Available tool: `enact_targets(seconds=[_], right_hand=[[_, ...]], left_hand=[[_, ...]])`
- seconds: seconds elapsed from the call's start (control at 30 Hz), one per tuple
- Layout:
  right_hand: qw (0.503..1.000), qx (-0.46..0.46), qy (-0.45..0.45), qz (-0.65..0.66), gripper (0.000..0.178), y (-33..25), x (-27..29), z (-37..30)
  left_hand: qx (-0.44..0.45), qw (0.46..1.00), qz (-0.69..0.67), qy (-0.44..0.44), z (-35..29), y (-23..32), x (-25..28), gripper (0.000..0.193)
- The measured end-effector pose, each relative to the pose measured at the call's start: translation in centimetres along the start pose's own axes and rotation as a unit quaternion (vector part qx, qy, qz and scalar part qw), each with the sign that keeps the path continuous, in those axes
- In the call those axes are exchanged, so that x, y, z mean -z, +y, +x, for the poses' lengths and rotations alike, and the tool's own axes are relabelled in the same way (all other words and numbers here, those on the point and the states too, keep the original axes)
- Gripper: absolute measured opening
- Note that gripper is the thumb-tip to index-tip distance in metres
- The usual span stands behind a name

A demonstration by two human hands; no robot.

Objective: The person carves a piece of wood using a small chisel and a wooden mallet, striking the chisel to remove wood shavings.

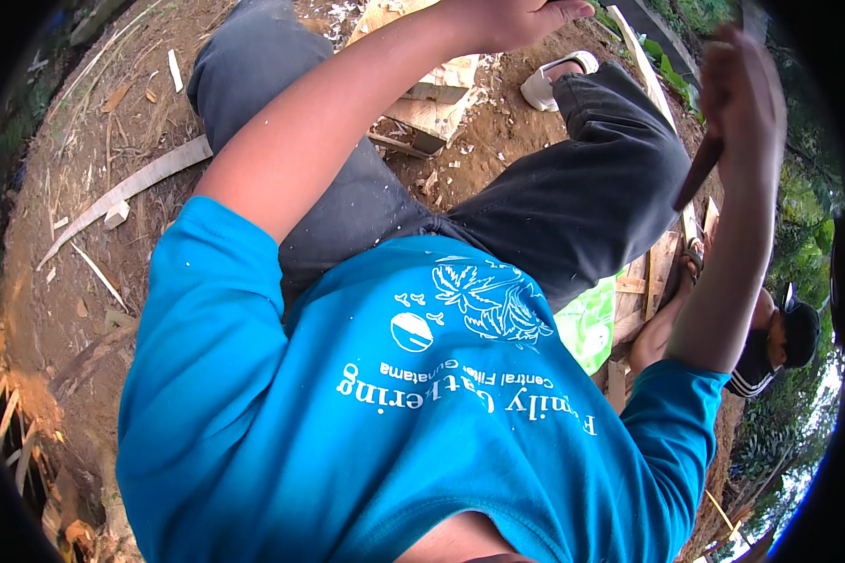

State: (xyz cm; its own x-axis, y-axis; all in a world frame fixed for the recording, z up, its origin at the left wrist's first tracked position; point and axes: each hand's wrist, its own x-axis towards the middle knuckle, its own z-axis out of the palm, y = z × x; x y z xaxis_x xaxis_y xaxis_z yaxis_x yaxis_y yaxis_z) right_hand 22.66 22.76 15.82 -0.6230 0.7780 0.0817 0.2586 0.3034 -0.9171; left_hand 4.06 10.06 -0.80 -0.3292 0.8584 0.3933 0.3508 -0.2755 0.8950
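In the head view, a dark brown tool (702, 171) is held by the right hand (744, 98), which is raised at the upper right. The fingers are wrapped around the tool, and a narrow part of it is seen below the hand, slanting down to the left. The right hand is blurred, so the exact kind of tool cannot be told.

The left hand (514, 23) is cut by the upper edge. Its thumb is seen pointing to the right, but whether the fingers are clamped on something or apart cannot be told.

Below the left hand and a little to its left, pale wooden blocks (434, 113) are seen, lying near the wood chips (430, 183) which are scattered on the brown soil. To the right of the left hand, and lower, a white shoe (541, 87) is worn on a foot. Between the two hands, a long pale plank (644, 70) is placed.

Below the right hand, and to its left, a bright green cloth or bag (589, 324) is found. Farther below the right hand, a black cap (801, 333) is worn by another person.
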Motion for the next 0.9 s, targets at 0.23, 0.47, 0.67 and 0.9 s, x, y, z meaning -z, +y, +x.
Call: enact_targets(seconds=[0.23,0.47,0.67,0.9], right_hand=[[0.997,-0.016,-0.012,-0.073,0.033,2.3,0.2,-0.3],[0.995,-0.036,-0.026,-0.089,0.033,2.1,-0.6,-0.8],[0.994,-0.089,-0.033,0.06,0.031,1.7,1.0,-3.1],[0.97,-0.166,-0.089,0.157,0.029,5.8,1.9,-6.8]], left_hand=[[-0.044,0.999,0.021,0.01,-0.1,-1.1,-0.3,0.031],[-0.037,0.998,0.049,-0.015,-0.2,-1.5,-0.8,0.032],[-0.004,0.998,0.053,-0.044,-0.2,-1.0,-0.7,0.034],[-0.033,0.992,0.059,-0.108,1.3,-1.3,-0.8,0.035]])
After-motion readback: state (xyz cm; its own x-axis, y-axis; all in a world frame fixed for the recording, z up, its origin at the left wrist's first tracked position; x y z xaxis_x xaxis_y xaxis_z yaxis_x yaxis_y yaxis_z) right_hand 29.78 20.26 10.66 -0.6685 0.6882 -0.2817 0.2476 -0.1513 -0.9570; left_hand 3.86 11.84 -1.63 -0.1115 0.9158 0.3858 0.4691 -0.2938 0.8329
